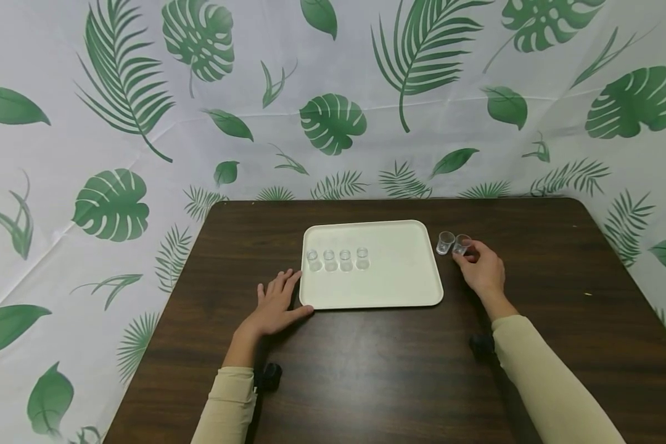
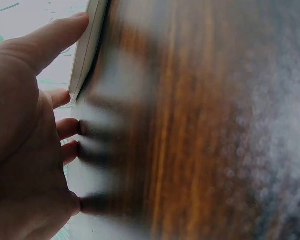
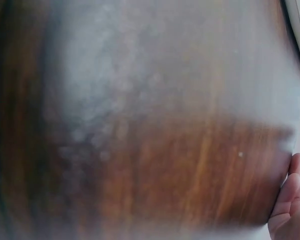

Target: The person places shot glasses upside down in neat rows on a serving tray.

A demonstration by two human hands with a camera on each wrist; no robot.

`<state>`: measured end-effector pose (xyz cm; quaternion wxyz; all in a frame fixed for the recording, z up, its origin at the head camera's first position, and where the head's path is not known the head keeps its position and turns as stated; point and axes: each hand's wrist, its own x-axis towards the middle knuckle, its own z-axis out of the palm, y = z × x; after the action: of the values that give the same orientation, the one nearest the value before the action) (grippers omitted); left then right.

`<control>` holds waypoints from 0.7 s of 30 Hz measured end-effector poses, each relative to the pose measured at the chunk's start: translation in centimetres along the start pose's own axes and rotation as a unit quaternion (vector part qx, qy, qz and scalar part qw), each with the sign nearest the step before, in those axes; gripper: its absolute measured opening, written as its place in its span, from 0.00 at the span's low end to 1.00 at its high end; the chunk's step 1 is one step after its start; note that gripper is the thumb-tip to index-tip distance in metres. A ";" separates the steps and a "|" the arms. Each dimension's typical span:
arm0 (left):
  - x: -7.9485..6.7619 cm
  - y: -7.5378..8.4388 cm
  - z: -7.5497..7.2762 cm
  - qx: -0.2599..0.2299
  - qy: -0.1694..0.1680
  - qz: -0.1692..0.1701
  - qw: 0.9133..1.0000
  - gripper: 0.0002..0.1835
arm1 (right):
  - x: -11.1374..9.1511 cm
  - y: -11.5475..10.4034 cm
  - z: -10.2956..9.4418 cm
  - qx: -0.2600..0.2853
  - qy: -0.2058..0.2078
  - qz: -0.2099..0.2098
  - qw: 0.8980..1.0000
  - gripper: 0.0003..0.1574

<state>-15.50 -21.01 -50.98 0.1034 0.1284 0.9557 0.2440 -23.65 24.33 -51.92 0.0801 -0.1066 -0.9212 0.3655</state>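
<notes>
A cream tray (image 1: 399,277) lies on the dark wooden table, with several small clear shot glasses (image 1: 345,260) standing in a row on its left half. My left hand (image 1: 275,310) rests at the tray's lower left corner, fingers spread, thumb along the front rim. In the left wrist view the thumb and index fingertip touch the tray's edge (image 2: 85,55). Right of the tray, my right hand (image 1: 481,269) pinches a clear shot glass (image 1: 461,245) between thumb and fingers. Another shot glass (image 1: 445,242) stands just left of it. The right wrist view shows only some fingers (image 3: 290,190) at its edge.
The brown table (image 1: 377,370) extends in front of the tray and to both sides. Behind it hangs a white cloth (image 1: 266,142) with green leaf prints. A small yellowish speck (image 1: 588,294) lies on the table at the right.
</notes>
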 end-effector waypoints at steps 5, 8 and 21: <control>0.0 -0.1 0.0 -0.004 0.003 0.002 1.000 0.48 | -0.1 -0.1 -0.1 0.002 -0.006 -0.004 1.000 0.25; 0.0 -0.1 0.1 -0.005 0.000 0.002 1.000 0.48 | -0.1 0.0 -0.1 0.010 -0.003 -0.007 1.000 0.25; -0.1 -0.2 -0.2 -0.010 -0.007 -0.001 1.000 0.49 | -0.4 -0.2 -0.5 0.080 0.025 0.028 0.996 0.25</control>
<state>-15.51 -21.25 -50.90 0.1114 0.1278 0.9527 0.2523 -23.19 24.36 -51.45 0.1015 -0.1346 -0.8834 0.4373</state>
